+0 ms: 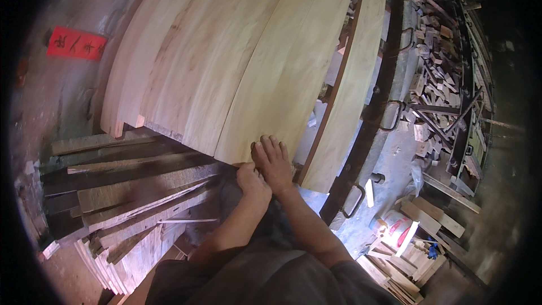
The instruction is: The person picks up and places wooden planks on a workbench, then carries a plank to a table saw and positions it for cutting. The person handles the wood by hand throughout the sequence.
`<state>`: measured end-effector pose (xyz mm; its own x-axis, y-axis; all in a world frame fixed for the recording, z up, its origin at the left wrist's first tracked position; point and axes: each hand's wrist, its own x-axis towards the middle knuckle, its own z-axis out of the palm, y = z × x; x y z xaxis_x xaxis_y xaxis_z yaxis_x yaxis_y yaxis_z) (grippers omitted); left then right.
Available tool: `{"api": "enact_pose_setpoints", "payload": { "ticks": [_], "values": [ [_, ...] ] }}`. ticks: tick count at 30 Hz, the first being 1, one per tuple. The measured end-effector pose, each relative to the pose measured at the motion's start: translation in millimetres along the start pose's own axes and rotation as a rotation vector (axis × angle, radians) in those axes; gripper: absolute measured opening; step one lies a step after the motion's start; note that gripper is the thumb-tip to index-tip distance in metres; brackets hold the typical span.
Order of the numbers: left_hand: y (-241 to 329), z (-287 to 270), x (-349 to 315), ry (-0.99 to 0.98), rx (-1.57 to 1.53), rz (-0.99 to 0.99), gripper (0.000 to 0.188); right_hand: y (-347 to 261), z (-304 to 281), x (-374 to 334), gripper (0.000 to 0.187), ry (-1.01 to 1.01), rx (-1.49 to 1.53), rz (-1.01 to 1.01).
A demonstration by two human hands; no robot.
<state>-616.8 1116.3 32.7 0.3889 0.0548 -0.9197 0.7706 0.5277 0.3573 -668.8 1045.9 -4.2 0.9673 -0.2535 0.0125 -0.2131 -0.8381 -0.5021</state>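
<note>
Long pale wooden boards (192,68) lie side by side in front of me, with a dark seam between two of them. My right hand (274,162) rests on top of the wooden board (271,96) right of that seam, at its near end, fingers stretched out. Just left of it, my left hand (253,181) is closed with its fingers curled at the same board's near edge. The two hands touch or nearly touch. What lies beneath the left fingers is hidden. To the right, across a narrow gap, runs a separate narrow plank (344,96).
Rough planks (141,186) are stacked at the left below the boards. A dark metal rail (375,113) with loop handles runs along the right side. Beyond it lie heaped wood offcuts (437,73). A white bucket (395,229) stands among scraps at the lower right. Red paper (76,43) is at the left.
</note>
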Motion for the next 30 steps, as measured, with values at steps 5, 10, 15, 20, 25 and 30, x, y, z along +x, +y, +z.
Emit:
{"api": "enact_pose_setpoints", "payload": {
  "ticks": [5,10,15,20,25,30],
  "values": [
    [3.6,28.4,-39.6,0.003,-0.141,-0.083,0.014,6.2,0.1,-11.1,0.071,-0.004,-0.084,0.031],
    [-39.6,-12.5,-17.4,-0.079,-0.04,-0.145,0.02,18.5,-17.5,-30.0,0.072,-0.03,-0.251,0.101],
    [3.6,-65.9,20.4,-0.253,0.088,-0.177,0.011,-2.6,-54.9,4.1,0.075,-0.248,-0.236,-0.039],
    [48.5,-82.0,72.1,-0.041,0.012,0.005,0.029,-5.5,-52.9,36.1,0.044,-0.52,-0.198,-0.295],
    [72.1,-63.5,68.5,-0.019,0.066,-0.048,0.043,1.1,-49.9,30.3,0.031,-0.482,-0.155,-0.337],
    [81.0,-62.3,69.8,-0.038,0.107,0.064,0.035,2.7,-57.3,20.5,0.026,-0.293,-0.139,-0.353]
  ]
}}
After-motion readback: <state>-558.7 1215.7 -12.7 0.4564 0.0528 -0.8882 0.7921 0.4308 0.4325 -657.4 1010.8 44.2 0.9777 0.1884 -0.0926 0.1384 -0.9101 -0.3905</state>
